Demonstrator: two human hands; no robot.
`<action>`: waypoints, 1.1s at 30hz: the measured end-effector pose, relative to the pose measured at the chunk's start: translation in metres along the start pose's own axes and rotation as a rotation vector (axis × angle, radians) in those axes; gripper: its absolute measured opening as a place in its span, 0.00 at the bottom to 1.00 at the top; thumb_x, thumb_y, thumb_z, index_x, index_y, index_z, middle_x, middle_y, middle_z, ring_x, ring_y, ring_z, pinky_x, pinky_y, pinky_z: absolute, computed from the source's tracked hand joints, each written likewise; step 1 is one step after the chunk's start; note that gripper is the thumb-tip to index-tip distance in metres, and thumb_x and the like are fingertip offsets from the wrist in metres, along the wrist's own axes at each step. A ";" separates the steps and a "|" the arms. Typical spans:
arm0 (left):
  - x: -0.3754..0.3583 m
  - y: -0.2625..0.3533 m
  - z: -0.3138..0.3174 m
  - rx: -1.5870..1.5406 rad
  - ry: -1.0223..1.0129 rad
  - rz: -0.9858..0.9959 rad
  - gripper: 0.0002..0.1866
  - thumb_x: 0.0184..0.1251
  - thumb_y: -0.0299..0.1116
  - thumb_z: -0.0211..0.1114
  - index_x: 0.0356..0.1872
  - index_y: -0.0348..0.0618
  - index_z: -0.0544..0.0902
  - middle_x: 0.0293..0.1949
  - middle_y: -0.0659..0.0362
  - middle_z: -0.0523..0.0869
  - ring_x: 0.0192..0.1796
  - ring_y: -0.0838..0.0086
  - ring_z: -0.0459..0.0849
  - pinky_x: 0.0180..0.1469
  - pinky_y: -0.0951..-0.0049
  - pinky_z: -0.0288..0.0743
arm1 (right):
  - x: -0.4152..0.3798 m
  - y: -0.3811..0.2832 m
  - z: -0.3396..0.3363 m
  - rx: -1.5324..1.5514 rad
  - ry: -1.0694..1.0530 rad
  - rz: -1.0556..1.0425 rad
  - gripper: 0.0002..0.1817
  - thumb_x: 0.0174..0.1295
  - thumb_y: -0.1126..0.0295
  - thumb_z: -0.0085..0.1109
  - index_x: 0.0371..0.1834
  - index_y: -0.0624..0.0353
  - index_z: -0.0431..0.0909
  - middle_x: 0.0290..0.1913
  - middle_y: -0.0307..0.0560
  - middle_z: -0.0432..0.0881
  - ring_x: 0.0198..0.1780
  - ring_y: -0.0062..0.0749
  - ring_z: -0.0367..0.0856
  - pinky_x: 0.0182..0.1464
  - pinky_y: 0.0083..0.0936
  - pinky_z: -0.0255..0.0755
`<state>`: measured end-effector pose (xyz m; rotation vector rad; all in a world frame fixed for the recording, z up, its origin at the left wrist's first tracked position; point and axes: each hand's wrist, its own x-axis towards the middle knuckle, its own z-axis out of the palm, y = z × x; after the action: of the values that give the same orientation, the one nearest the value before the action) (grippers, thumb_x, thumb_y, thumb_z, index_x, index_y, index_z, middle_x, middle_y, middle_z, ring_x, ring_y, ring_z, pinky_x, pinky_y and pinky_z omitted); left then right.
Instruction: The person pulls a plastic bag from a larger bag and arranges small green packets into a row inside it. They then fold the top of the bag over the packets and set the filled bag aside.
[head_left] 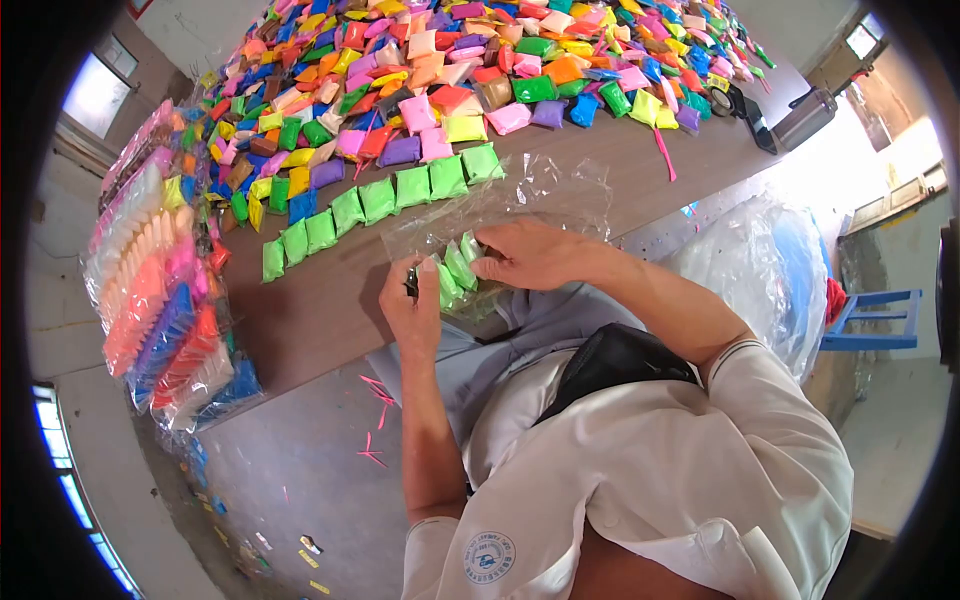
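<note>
Near the table's front edge, my left hand (pixel 408 305) is closed on one end of a small group of light green packets (pixel 455 268). At the other end of that group, the thumb and fingers of my right hand (pixel 535 254) pinch the packets. A clear plastic bag (pixel 572 188) spreads around and behind both hands, crinkled and see-through, and overlaps the packets. Just beyond my hands, a slanting row of similar light green packets (pixel 378 200) lies side by side on the brown table (pixel 300 335).
A large heap of multicoloured packets (pixel 430 70) covers the table's far side. Bagged stacks of packets (pixel 150 310) stand at the left. A pink strip (pixel 665 155) and a dark grey container (pixel 805 120) lie to the right. Beyond my right arm are big clear bags (pixel 745 270) and a blue stool (pixel 875 320).
</note>
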<state>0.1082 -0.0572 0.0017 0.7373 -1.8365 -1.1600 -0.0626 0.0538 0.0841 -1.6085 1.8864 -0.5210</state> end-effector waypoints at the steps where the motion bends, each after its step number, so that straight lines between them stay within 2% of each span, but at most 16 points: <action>1: 0.000 0.001 0.000 0.001 -0.001 -0.004 0.14 0.68 0.37 0.64 0.40 0.34 0.81 0.27 0.63 0.77 0.29 0.81 0.71 0.32 0.77 0.66 | 0.002 0.002 0.003 -0.014 0.026 0.002 0.22 0.66 0.54 0.52 0.40 0.68 0.76 0.39 0.66 0.81 0.45 0.62 0.79 0.49 0.48 0.71; 4: -0.001 -0.001 0.000 -0.026 -0.002 -0.022 0.14 0.68 0.38 0.64 0.39 0.33 0.81 0.26 0.63 0.77 0.29 0.80 0.71 0.32 0.76 0.66 | 0.010 0.012 0.018 -0.085 0.101 -0.026 0.24 0.67 0.52 0.51 0.37 0.68 0.78 0.37 0.66 0.81 0.43 0.62 0.80 0.47 0.49 0.72; 7: 0.000 0.000 0.001 0.013 0.005 0.019 0.15 0.68 0.38 0.64 0.39 0.33 0.81 0.26 0.63 0.76 0.29 0.80 0.70 0.32 0.75 0.66 | 0.005 0.009 0.016 -0.123 0.088 -0.011 0.24 0.67 0.51 0.51 0.36 0.67 0.78 0.37 0.67 0.81 0.43 0.62 0.80 0.47 0.50 0.72; 10: 0.000 0.003 0.000 0.013 -0.003 -0.001 0.15 0.68 0.38 0.64 0.38 0.33 0.81 0.25 0.62 0.76 0.29 0.79 0.70 0.32 0.75 0.66 | 0.000 0.005 0.008 -0.081 0.081 -0.003 0.23 0.67 0.52 0.51 0.39 0.67 0.78 0.38 0.66 0.81 0.43 0.62 0.80 0.47 0.50 0.72; 13: -0.001 0.000 0.001 -0.011 0.011 -0.008 0.14 0.68 0.38 0.64 0.38 0.33 0.81 0.25 0.62 0.76 0.29 0.79 0.70 0.32 0.75 0.66 | -0.004 0.006 -0.001 -0.025 0.083 -0.074 0.18 0.68 0.56 0.53 0.43 0.64 0.72 0.33 0.60 0.79 0.38 0.59 0.79 0.40 0.47 0.70; 16: -0.001 -0.004 0.000 -0.003 0.003 0.015 0.14 0.68 0.38 0.64 0.38 0.33 0.81 0.25 0.62 0.76 0.28 0.79 0.70 0.32 0.74 0.66 | -0.002 0.013 -0.003 -0.040 0.063 -0.130 0.17 0.64 0.60 0.57 0.46 0.63 0.72 0.34 0.58 0.80 0.38 0.54 0.80 0.40 0.45 0.71; 19: -0.001 -0.002 0.000 0.000 0.001 0.016 0.14 0.68 0.38 0.64 0.38 0.34 0.81 0.25 0.62 0.76 0.28 0.79 0.70 0.31 0.74 0.66 | -0.003 0.006 -0.008 -0.029 -0.007 -0.069 0.23 0.55 0.59 0.59 0.49 0.64 0.75 0.42 0.62 0.83 0.46 0.58 0.81 0.50 0.46 0.74; 22: -0.001 -0.001 0.001 0.009 0.007 0.030 0.14 0.68 0.39 0.63 0.38 0.34 0.81 0.25 0.61 0.76 0.28 0.78 0.71 0.31 0.74 0.66 | -0.005 -0.003 -0.013 -0.033 -0.061 -0.009 0.25 0.51 0.60 0.62 0.50 0.63 0.75 0.42 0.60 0.83 0.46 0.56 0.82 0.50 0.45 0.74; 28: 0.001 -0.003 0.001 -0.005 0.021 0.070 0.15 0.68 0.39 0.63 0.38 0.33 0.81 0.26 0.61 0.77 0.29 0.78 0.71 0.32 0.74 0.67 | 0.004 0.003 0.006 -0.109 0.063 0.000 0.23 0.48 0.61 0.63 0.47 0.62 0.76 0.42 0.59 0.84 0.46 0.55 0.82 0.50 0.44 0.75; 33: -0.001 0.001 0.001 -0.012 -0.003 0.036 0.15 0.68 0.38 0.63 0.38 0.33 0.81 0.26 0.62 0.77 0.29 0.79 0.71 0.32 0.75 0.67 | 0.002 0.001 0.008 -0.183 0.038 0.010 0.21 0.49 0.60 0.64 0.43 0.62 0.78 0.41 0.59 0.84 0.45 0.55 0.82 0.49 0.45 0.75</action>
<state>0.1080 -0.0561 0.0023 0.6932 -1.8365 -1.1492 -0.0588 0.0525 0.0770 -1.7138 2.0195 -0.3867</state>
